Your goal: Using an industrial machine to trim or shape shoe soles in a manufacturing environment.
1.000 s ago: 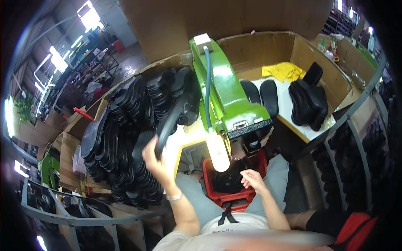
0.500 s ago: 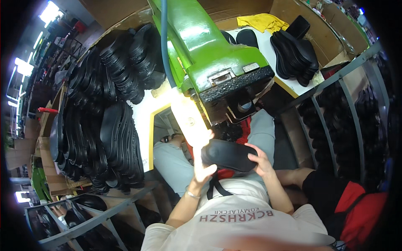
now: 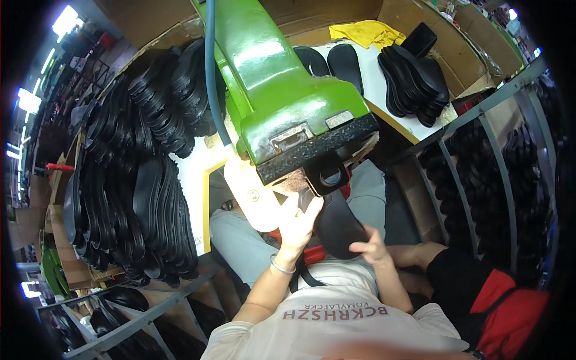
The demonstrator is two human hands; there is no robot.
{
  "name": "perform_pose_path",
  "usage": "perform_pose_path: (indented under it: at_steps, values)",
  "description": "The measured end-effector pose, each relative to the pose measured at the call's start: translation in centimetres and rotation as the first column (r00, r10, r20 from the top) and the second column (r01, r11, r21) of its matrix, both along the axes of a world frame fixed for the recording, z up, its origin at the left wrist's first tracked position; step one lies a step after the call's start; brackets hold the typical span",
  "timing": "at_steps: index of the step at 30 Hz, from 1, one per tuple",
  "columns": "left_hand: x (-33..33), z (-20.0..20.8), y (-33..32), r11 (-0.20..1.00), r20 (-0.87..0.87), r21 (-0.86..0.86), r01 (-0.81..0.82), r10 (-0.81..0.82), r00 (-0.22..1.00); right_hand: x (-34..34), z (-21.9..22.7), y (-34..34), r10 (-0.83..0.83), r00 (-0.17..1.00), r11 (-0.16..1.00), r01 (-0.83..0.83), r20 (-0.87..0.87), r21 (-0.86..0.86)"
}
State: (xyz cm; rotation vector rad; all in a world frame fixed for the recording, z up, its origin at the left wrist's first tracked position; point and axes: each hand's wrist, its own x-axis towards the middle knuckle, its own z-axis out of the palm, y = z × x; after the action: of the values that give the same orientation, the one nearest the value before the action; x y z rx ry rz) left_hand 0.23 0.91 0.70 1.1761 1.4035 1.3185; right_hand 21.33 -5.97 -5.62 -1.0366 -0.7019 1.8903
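While the green machine head hangs close overhead, I see both hands gripping one black sole just under its black nose: left hand at the sole's upper end, right hand pinching its lower edge. Stacked black soles crowd the table's left edge; little free room remains.

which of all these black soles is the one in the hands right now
The black sole under the green machine, gripped by the left hand and right hand; the others lie in piles.
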Motion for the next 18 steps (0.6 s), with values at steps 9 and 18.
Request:
perform_pose_path:
  at_steps: [9, 18]
  values:
    - [-0.1, 0.2, -0.2, 0.99, -0.191, 0.139, -0.006, 0.033, 0.981, 4.1, 5.6, 10.8, -0.439, 0.891, 0.886, 0.45, -0.114, 0.114]
    - [-5.0, 0.6, -1.0, 0.992, 0.225, 0.111, -0.064, 0.038, 0.974, -2.3, 8.5, 15.2, -0.375, 0.906, 0.889, 0.412, -0.197, 0.201]
